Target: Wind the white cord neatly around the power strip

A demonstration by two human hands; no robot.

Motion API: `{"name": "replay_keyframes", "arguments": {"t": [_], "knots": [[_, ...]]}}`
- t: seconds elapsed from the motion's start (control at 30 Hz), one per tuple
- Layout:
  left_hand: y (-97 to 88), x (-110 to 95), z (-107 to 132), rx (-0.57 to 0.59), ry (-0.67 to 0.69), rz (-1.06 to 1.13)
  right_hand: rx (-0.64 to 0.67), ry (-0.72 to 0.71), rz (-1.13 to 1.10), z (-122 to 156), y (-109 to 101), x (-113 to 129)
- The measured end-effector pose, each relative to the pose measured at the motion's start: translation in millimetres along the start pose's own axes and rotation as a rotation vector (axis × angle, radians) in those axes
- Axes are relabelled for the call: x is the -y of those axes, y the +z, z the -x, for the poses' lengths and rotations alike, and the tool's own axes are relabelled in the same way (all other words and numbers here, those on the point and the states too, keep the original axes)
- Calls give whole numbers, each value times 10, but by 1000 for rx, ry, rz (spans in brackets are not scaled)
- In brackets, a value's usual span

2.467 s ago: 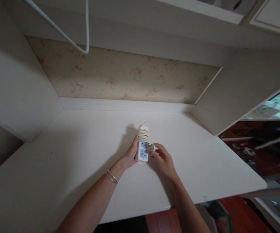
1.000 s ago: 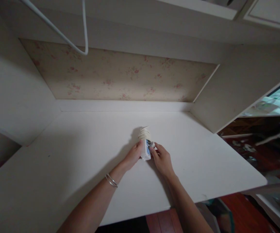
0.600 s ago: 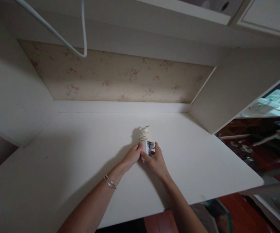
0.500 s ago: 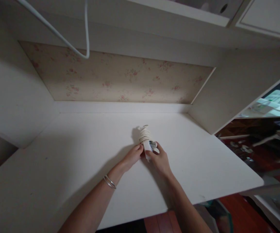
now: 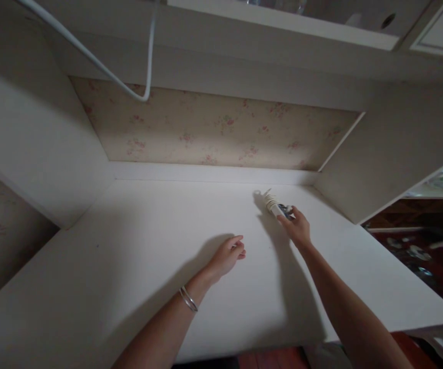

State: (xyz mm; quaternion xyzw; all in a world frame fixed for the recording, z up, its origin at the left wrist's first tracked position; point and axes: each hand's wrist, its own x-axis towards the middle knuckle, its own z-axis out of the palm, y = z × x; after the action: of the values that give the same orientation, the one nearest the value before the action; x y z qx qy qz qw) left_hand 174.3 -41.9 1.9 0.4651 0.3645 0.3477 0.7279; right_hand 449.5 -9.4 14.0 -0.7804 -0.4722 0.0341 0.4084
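My right hand [image 5: 298, 229] reaches out to the far right part of the white desk [image 5: 160, 246] and grips a white power strip [image 5: 277, 205] with its cord wound round it. The strip points away from me toward the back wall, its near end inside my fingers. Nothing is in my left hand [image 5: 227, 256], which hovers just above the middle of the desk with the fingers loosely curled. Thin bangles circle the left wrist.
A floral back panel [image 5: 213, 128] closes the desk alcove, with white side walls left and right. A white cable [image 5: 144, 77] hangs in a loop from the shelf above. Right of the desk lie a dark red floor and clutter [image 5: 413, 251].
Earlier both hands held the power strip at the desk's middle. My left hand has let go and stayed back; my right hand has carried the strip away to the far right.
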Motion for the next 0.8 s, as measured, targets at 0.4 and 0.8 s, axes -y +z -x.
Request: {"name": "replay_keyframes", "arguments": {"t": [0.4,0.8], "knots": [[-40,132,-18,33,101,-185,52,-14,183,-278,20,-398],[-57,126,-2,33,143,-280,87,213,82,-96,-46,-449]]}}
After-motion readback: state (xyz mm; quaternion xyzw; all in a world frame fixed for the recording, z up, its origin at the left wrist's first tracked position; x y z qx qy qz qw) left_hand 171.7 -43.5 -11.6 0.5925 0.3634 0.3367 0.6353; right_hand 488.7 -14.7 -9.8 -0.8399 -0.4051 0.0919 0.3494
